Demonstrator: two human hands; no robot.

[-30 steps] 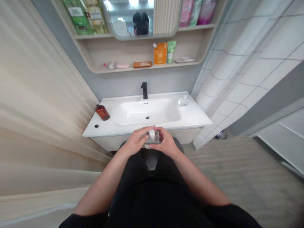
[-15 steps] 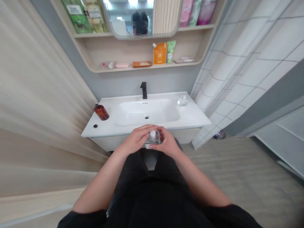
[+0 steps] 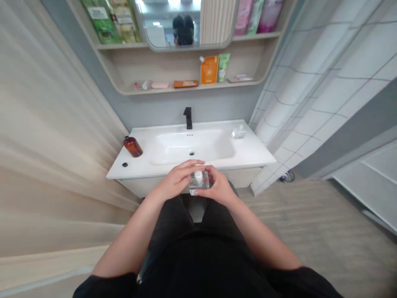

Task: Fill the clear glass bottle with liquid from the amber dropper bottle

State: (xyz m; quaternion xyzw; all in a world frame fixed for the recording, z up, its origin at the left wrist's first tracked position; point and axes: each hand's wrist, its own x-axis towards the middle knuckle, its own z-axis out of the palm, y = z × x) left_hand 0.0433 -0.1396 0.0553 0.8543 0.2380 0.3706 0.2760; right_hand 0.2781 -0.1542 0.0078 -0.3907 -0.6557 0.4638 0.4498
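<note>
A small clear square bottle (image 3: 198,184) with a white cap sits between my two hands, just in front of the basin's front edge. My left hand (image 3: 177,181) curves around its far left side, with the fingertips reaching toward the cap. My right hand (image 3: 218,188) grips its right side and lower corner. The bottle's lower part is partly hidden by my fingers, and I cannot tell what is inside it.
Behind my hands is a white washbasin (image 3: 248,155) with a black faucet (image 3: 187,118). An amber bottle (image 3: 132,147) stands at its left, a clear soap dish (image 3: 238,132) at its right. Toiletries line a wooden shelf (image 3: 192,87) below a mirror (image 3: 182,25).
My left hand has slid from over the cap to the bottle's far side, leaving the white cap more visible. The bottle has shifted slightly upward in the view.
</note>
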